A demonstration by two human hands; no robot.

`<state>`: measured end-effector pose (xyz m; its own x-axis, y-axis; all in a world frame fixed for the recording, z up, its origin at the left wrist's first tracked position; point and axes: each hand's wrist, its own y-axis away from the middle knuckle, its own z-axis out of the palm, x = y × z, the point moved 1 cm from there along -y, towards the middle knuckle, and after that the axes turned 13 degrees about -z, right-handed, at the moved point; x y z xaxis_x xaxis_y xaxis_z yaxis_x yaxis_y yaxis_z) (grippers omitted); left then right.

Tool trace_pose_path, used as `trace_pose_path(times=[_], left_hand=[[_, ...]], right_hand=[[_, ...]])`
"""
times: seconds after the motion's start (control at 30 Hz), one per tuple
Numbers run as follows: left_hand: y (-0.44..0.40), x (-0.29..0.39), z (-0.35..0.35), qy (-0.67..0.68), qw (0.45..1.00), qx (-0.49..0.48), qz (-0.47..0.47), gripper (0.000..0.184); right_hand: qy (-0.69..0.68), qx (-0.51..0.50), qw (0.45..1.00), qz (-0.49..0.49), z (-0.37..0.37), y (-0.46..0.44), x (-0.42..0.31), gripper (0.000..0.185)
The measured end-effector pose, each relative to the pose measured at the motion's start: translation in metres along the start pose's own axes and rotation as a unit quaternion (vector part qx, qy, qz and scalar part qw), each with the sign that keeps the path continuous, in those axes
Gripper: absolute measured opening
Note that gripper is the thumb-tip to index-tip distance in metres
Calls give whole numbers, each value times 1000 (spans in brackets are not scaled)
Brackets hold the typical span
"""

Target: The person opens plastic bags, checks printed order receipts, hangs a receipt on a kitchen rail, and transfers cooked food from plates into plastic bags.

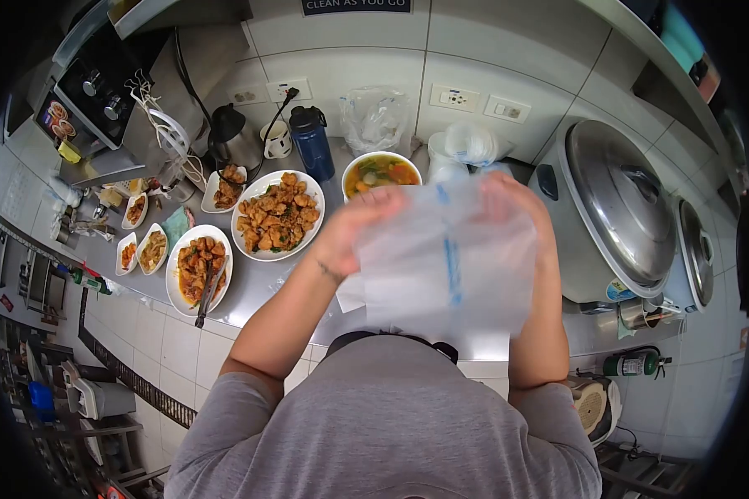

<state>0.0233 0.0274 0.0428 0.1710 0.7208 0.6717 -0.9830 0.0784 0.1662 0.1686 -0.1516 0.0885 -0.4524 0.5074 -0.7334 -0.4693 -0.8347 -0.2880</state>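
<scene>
A translucent plastic bag point(416, 279) with blue print down its middle is spread between my hands, blurred by motion. My left hand point(354, 229) grips its upper left side. At the upper right side, my right hand point(520, 208) has hold of it too, its fingers partly smeared and covered by the plastic. Just behind the bag stands a white bowl of vegetable soup point(381, 175). To the left of my left hand is a white plate of fried chicken pieces point(276, 212).
Another plate of saucy pieces point(200, 270) carries tongs point(210, 291) over the counter's front edge. Small side dishes point(152, 249) sit further left. A blue bottle point(311, 145) and a clear plastic bag point(374, 121) stand by the wall. A large lidded cooker point(616, 200) fills the right.
</scene>
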Motion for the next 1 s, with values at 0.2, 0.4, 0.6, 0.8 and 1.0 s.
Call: trace_pose_path(times=[0.2,0.4,0.6,0.8,1.0], left_hand=[[-65,-87,-108,28,964,264,-34,14],[-72,-147,-169,-240,885,399,25,17],[7,-75,-74,-323,851,381,163,30],[29,-46,13,-271,920,43,279,27],[47,-45,8,-304,914,138,229,43]], right_hand=[[364,292,875,131,-120,-7,118,19],[445,323,829,101,-154,31,156,18],[384,174,878,-226,-54,52,75,30],[489,-49,868,-70,19,48,72,28],[517,-28,855,-19,25,52,47,12]])
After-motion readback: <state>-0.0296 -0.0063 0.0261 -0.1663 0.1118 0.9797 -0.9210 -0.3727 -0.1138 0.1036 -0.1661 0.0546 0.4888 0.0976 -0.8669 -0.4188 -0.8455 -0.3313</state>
